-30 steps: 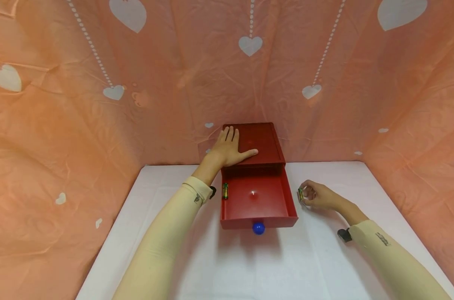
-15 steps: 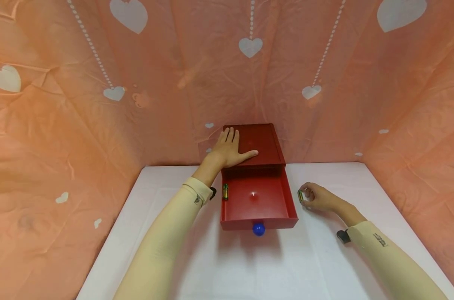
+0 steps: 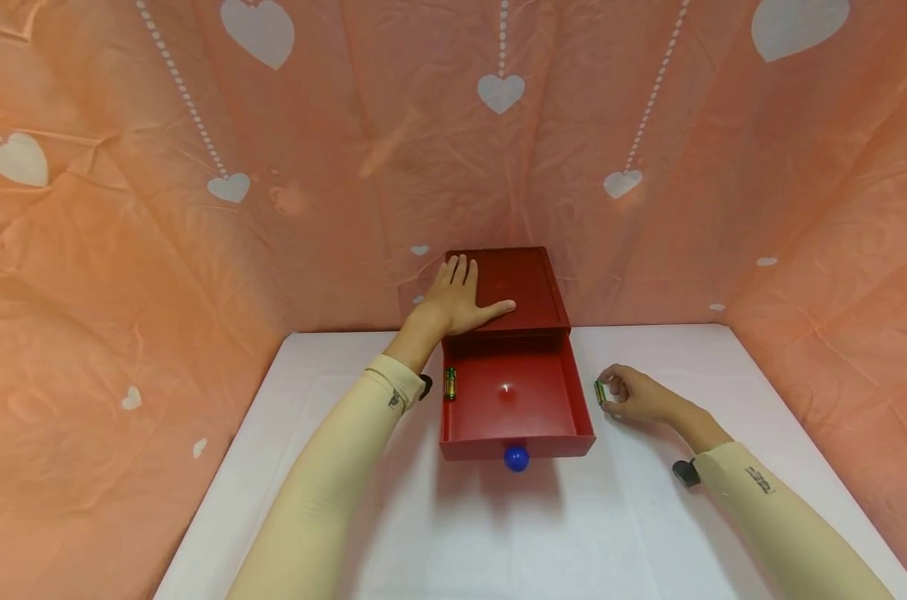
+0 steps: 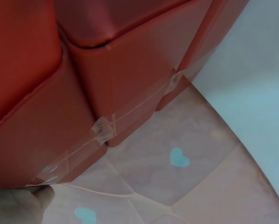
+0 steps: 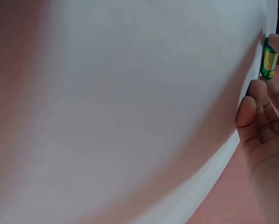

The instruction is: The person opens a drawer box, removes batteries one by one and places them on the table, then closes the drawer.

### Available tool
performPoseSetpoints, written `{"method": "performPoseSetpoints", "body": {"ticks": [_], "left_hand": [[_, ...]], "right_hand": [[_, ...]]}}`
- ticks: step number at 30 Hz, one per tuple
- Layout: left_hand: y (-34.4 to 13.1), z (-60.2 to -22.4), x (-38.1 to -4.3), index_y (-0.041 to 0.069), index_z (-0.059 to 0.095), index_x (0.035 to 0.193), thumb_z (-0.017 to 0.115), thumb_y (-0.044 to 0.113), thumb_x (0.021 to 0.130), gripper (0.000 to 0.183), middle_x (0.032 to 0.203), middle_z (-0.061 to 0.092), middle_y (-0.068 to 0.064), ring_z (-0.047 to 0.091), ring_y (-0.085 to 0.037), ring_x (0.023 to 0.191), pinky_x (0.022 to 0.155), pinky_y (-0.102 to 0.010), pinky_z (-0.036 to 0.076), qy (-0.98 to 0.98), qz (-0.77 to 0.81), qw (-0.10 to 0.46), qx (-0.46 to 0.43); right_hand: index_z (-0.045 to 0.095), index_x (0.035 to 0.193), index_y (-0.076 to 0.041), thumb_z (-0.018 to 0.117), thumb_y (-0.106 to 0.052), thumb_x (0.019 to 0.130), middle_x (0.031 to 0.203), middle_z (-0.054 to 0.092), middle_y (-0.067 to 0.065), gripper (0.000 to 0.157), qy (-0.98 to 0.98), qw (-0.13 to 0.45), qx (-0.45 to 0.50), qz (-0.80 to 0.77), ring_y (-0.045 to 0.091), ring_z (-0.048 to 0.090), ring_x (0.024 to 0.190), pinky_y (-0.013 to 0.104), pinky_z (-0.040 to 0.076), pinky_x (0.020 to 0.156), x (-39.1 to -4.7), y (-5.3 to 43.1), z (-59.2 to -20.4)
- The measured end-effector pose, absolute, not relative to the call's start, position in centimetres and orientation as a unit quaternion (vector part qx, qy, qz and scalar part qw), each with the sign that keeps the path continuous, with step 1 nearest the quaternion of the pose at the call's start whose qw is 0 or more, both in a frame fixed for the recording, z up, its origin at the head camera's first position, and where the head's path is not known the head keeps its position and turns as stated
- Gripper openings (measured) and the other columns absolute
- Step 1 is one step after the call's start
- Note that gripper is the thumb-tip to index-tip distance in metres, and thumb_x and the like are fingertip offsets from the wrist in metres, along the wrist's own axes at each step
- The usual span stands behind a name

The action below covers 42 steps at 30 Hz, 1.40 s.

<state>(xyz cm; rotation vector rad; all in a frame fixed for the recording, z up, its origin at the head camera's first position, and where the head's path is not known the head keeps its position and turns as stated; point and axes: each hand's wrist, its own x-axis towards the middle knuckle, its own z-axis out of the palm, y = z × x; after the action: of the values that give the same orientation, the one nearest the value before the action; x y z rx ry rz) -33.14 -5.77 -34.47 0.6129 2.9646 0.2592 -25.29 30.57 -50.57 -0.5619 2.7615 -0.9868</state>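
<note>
In the head view my left hand [image 3: 457, 302] lies flat, fingers spread, on top of a red drawer box [image 3: 524, 287]. The box's red drawer [image 3: 509, 417] is pulled out and has a round blue knob [image 3: 517, 458] on its front. One green-and-gold battery [image 3: 450, 384] lies along the drawer's left wall. To the right of the drawer, my right hand [image 3: 637, 396] pinches another battery [image 3: 600, 392] between thumb and finger, low over the table. The right wrist view shows this battery's green end between the fingertips. The left wrist view shows the box's red side.
A white-covered table [image 3: 573, 533] carries the box near its back edge. An orange-pink cloth [image 3: 348, 167] with white hearts hangs behind and on both sides. Clear tape [image 4: 139, 107] runs along the box's side.
The right hand and its battery have shifted only slightly, and the battery is turned a little. The left hand stays on the box and the drawer has not moved.
</note>
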Motion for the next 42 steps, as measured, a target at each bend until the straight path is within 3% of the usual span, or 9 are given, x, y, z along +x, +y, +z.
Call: {"method": "performPoseSetpoints", "body": {"ticks": [30, 42], "left_hand": [[-5.51, -34.42, -33.22, 0.002, 0.005, 0.172, 0.038, 0.083, 0.100, 0.113, 0.180, -0.001, -0.020, -0.006, -0.032, 0.167, 0.134, -0.041, -0.006, 0.975, 0.090, 0.053, 0.196], [-5.42, -34.35, -33.34, 0.002, 0.006, 0.172, 0.037, 0.083, 0.100, 0.112, 0.180, 0.000, -0.020, -0.005, -0.032, 0.167, 0.134, -0.042, -0.006, 0.975, 0.086, 0.048, 0.198]], "right_hand": [[0.059, 0.130, 0.008, 0.084, -0.009, 0.091, 0.098, 0.058, 0.008, 0.049, 0.922, 0.075, -0.187, -0.330, 0.021, 0.054, 0.089, 0.025, 0.052, 0.075, -25.22, 30.64, -50.43], [0.055, 0.135, 0.007, 0.089, -0.015, 0.088, 0.098, 0.063, 0.010, 0.062, 0.918, 0.065, -0.190, -0.343, 0.020, 0.057, 0.086, 0.026, 0.054, 0.074, -25.12, 30.89, -49.89]]}}
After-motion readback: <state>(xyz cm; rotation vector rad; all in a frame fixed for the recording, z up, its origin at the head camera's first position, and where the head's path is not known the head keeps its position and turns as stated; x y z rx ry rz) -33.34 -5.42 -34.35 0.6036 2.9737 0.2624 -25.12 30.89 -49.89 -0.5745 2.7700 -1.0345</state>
